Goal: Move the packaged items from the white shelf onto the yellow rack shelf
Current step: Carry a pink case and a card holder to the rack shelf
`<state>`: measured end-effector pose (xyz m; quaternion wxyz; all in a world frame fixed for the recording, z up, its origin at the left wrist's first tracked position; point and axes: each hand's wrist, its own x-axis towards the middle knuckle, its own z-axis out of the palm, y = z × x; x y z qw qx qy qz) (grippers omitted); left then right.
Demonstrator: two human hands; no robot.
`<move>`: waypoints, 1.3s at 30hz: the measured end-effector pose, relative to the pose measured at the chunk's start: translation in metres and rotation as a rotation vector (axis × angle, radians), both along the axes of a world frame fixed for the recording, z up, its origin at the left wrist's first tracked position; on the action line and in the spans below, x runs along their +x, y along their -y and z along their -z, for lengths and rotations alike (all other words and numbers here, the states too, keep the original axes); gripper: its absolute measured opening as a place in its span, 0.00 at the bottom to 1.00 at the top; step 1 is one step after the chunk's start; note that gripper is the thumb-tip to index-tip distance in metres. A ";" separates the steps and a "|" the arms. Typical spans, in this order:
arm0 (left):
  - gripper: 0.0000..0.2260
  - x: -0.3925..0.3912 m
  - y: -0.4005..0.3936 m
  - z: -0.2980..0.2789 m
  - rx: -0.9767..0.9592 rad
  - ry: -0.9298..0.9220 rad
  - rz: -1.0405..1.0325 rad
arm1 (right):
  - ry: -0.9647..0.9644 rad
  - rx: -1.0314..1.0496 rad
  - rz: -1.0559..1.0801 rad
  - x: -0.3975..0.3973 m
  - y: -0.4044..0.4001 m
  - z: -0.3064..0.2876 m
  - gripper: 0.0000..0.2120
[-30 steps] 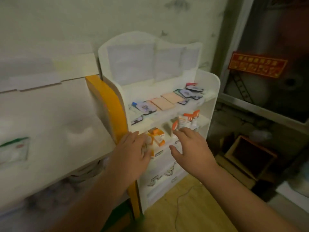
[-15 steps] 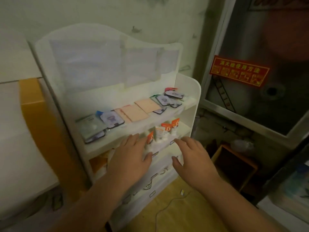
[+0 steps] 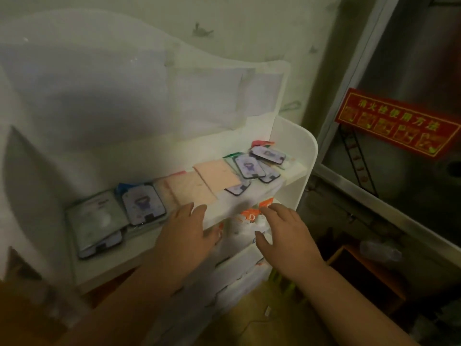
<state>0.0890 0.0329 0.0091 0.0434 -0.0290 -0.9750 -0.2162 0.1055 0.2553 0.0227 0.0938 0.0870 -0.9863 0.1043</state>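
Note:
The white shelf (image 3: 291, 131) fills the middle of the view. Its top board carries flat packaged items: a grey pack (image 3: 96, 217) and a phone-case pack (image 3: 143, 204) on the left, two peach packs (image 3: 199, 186) in the middle, several phone-case packs (image 3: 252, 164) on the right. Orange-and-white tubes (image 3: 245, 217) stand on the board below. My left hand (image 3: 185, 236) hovers with straight fingers at the top board's front edge, holding nothing. My right hand (image 3: 282, 236) is spread open in front of the tubes. The yellow rack is out of sight except an orange blur (image 3: 22, 310) at the bottom left.
A glass-fronted cabinet with a red sign (image 3: 396, 122) stands to the right of the shelf. On the floor beside it sits an open wooden box (image 3: 369, 273). A white cable (image 3: 264, 318) lies on the floor under my right arm.
The view has swung right and closer to the white shelf, pushing the yellow rack out of frame. Both hands have risen from the lower board toward the top board, still holding nothing.

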 end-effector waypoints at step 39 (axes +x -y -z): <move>0.16 -0.138 -0.035 0.017 0.819 -0.005 -0.987 | 0.094 -0.152 -0.097 -0.287 -0.060 0.050 0.35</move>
